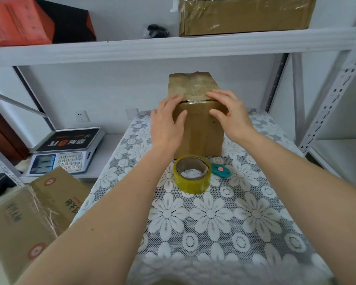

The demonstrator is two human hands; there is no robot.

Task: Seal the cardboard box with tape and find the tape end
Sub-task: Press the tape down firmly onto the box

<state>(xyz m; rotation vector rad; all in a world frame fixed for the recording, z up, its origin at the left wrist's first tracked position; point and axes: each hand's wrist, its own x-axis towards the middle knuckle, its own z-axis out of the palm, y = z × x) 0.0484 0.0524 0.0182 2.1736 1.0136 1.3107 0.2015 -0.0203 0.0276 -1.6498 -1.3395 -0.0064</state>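
A small brown cardboard box stands on the flowered tablecloth, with clear tape across its top flaps. My left hand lies flat against the box's upper left corner, fingers straight, thumb on the front face. My right hand presses the upper right corner the same way, fingers over the taped top edge. In front of the box lies a yellowish roll of clear tape, flat on the cloth. A teal box cutter lies just right of the roll.
A weighing scale sits to the left on a lower white surface. A larger printed carton is at the lower left. A white shelf overhead carries a red box and a taped carton. Metal uprights stand at right.
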